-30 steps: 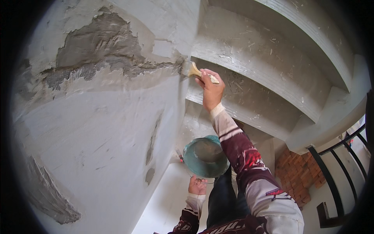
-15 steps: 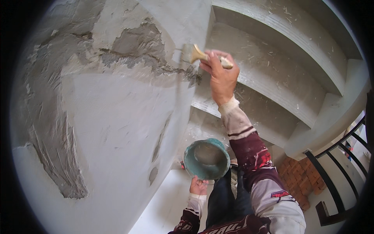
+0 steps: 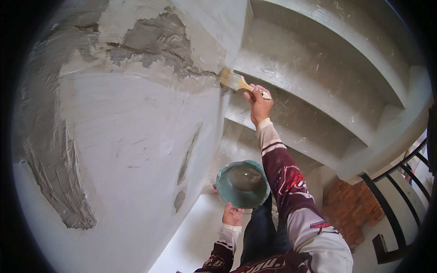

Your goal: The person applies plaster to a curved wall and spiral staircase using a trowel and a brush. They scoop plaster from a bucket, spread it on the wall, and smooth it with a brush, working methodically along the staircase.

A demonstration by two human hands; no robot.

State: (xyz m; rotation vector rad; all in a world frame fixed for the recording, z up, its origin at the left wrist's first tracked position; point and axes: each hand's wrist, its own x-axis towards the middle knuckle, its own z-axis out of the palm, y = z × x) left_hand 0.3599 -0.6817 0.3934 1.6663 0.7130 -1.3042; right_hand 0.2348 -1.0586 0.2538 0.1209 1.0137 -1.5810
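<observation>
My right hand point(image 3: 260, 104) is closed around the wooden handle of a paintbrush point(image 3: 241, 83). The brush's pale bristles meet the wall point(image 3: 150, 118) at its corner with the stairs, at the right end of a rough grey plaster patch point(image 3: 159, 38). Lower down, my left hand point(image 3: 233, 215) grips the near rim of a round teal bucket point(image 3: 227, 193). Murky greyish liquid point(image 3: 246, 177) shows inside it. The left fingertips are partly hidden under the bucket.
Curved concrete steps point(image 3: 309, 59), speckled with pale bits, rise on the right. A black metal railing point(image 3: 387, 218) stands at the lower right, with reddish-brown floor tiles point(image 3: 350, 204) beside it. Another rough plaster strip point(image 3: 73, 191) runs down the wall's left side.
My right hand has moved down a little, and the brush has turned so its bristles touch the wall lower at the corner. The bucket has tilted slightly, showing more liquid.
</observation>
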